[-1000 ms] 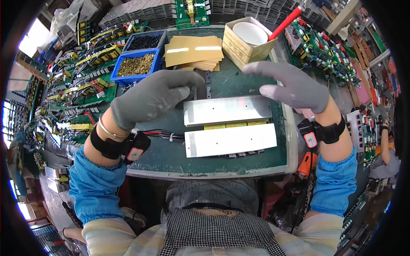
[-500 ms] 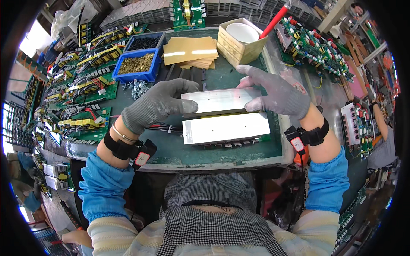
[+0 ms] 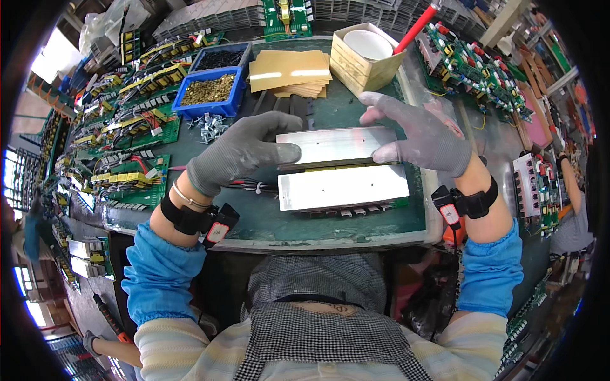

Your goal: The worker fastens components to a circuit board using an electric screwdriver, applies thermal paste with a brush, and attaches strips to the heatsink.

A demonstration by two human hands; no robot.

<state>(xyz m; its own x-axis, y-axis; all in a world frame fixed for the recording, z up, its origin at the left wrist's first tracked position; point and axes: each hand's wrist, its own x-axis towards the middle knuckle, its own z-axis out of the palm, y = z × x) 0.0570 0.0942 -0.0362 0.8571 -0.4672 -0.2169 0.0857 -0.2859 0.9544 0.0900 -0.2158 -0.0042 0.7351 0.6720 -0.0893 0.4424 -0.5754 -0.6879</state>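
- In the head view, seeing the far silver plate (image 3: 340,146) over the green surface (image 3: 254,222), long axis running left to right, with the near silver plate (image 3: 344,188) just bodyward.
- Holding left hand (image 3: 241,151) at the far silver plate's left end, thumb and fingers apart.
- Holding right hand (image 3: 431,136) at its right end, thumb overlapping, fingers apart, pointing beyond.
- Finding neither hand clearly nearer; being unable to tell contact.

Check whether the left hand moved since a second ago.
Yes: the left hand has shifted rightward and down the picture, away from the blue bin.
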